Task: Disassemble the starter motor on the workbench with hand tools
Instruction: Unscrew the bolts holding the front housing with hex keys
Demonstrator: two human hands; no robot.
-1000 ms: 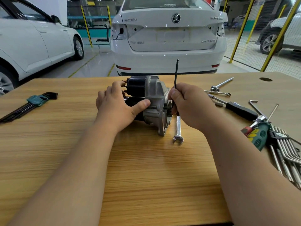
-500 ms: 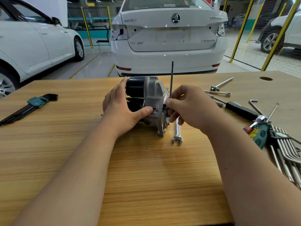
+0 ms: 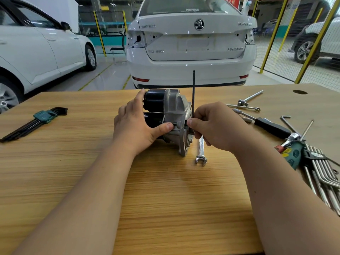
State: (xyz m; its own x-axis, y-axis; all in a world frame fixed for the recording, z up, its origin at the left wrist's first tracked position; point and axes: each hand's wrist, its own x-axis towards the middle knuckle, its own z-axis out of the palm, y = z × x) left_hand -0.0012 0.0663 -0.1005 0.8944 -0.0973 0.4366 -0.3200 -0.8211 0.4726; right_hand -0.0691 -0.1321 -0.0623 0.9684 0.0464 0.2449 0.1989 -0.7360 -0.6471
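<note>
The starter motor [image 3: 172,111], black body with a silver aluminium nose housing, lies on its side in the middle of the wooden workbench [image 3: 165,199]. My left hand [image 3: 136,126] grips its black body, thumb pressed on the housing. My right hand [image 3: 215,126] pinches the short end of a black hex key [image 3: 193,92] at the motor's flange, with the long arm standing straight up. A silver open-end wrench [image 3: 201,153] lies on the bench just right of the flange, partly under my right hand.
A black hex key set in a green holder [image 3: 39,117] lies at the left. At the right lie a black-handled driver [image 3: 270,127], a T-handle socket tool [image 3: 249,99], a loose hex key [image 3: 287,122] and a silver hex key set [image 3: 322,172]. White cars stand behind the bench.
My left hand slid back along the motor body, its fingers now reaching the rear end. My right hand uncurled from a fist round the hex key to a fingertip pinch, and the key now stands more upright.
</note>
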